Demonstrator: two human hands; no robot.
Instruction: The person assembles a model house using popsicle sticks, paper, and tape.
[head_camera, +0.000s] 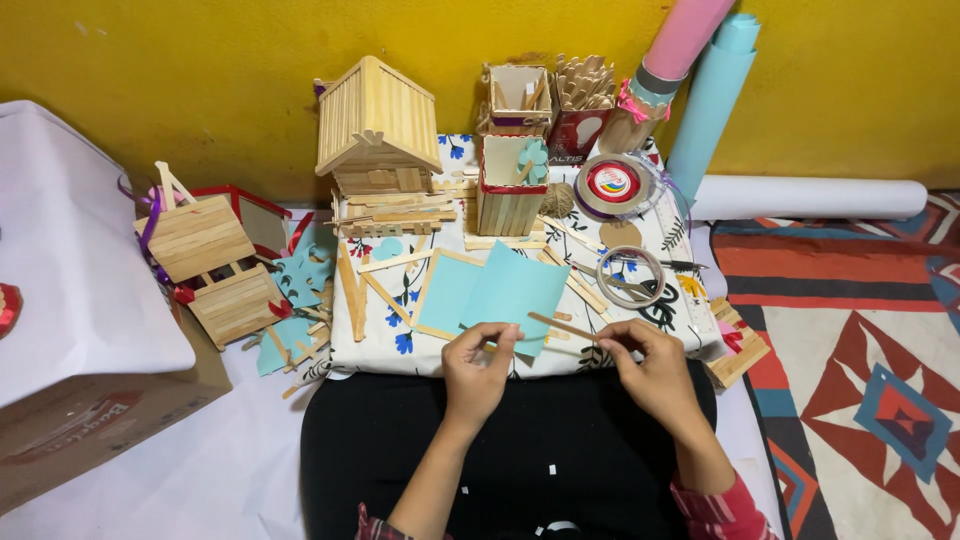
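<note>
The fingers of both hands pinch one thin wooden stick (562, 326). The left hand (478, 372) grips its near end and the right hand (650, 370) grips the other end, just above the person's black lap. Under the stick lies a light blue paper sheet (512, 290) on a flowered cloth (400, 330). Behind it stands a little stick house (378, 125).
</note>
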